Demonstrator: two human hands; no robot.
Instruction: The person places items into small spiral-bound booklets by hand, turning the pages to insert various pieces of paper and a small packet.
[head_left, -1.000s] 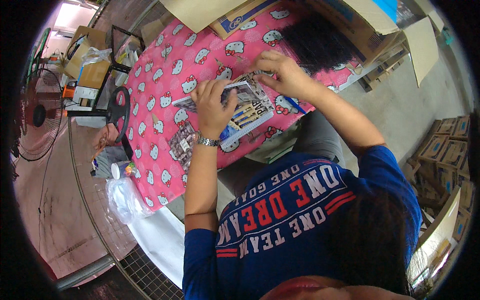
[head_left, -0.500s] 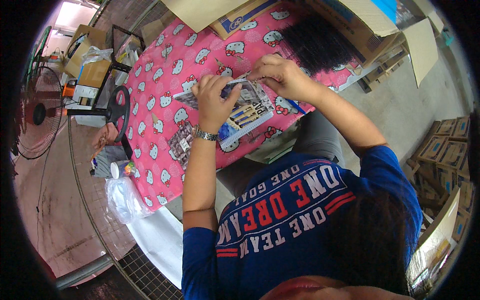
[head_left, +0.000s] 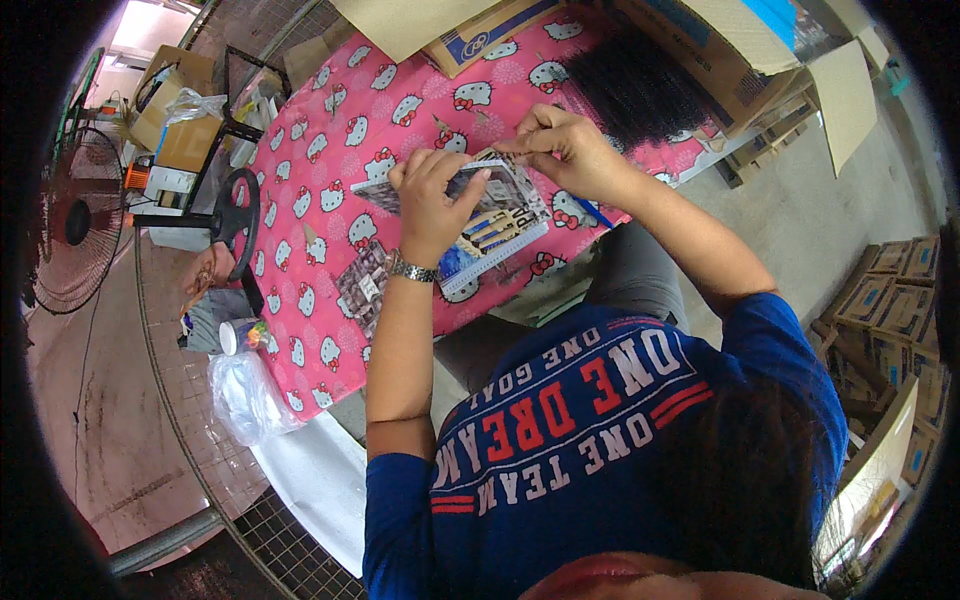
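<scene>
Under the printed booklet (head_left: 512, 212), head view: a desk (head_left: 287, 180) spread with a pink cloth (head_left: 425, 88) patterned with white cat faces
Printed booklet: on the desk by its near edge, between the two hands, with part of it tilted up and a row of small marks along its near side
Left hand (head_left: 436, 200): at the booklet's left part, grip clamped on the tilted part, fingers over the top and thumb on the near side
Right hand (head_left: 572, 155): at the booklet's far right corner, thumb and fingertips together; whether something thin sits between them I cannot tell
Metal watch (head_left: 413, 270): on the left wrist, just nearer the person than the booklet
Grey printed piece (head_left: 366, 290): flat on the cloth, left of the booklet and nearer the person
Blue stick (head_left: 594, 212): slim, pen-like, just right of the booklet
Black pile (head_left: 640, 95): thin bristly strands, beyond the booklet to the right
Cartons: a low box (head_left: 490, 38) straight beyond the booklet, a large open carton (head_left: 735, 85) farther right
Fan (head_left: 75, 220): well left of the booklet, off the desk
White-lidded jar (head_left: 238, 337): left of the booklet and nearer the person, above a clear plastic bag (head_left: 250, 400)
</scene>
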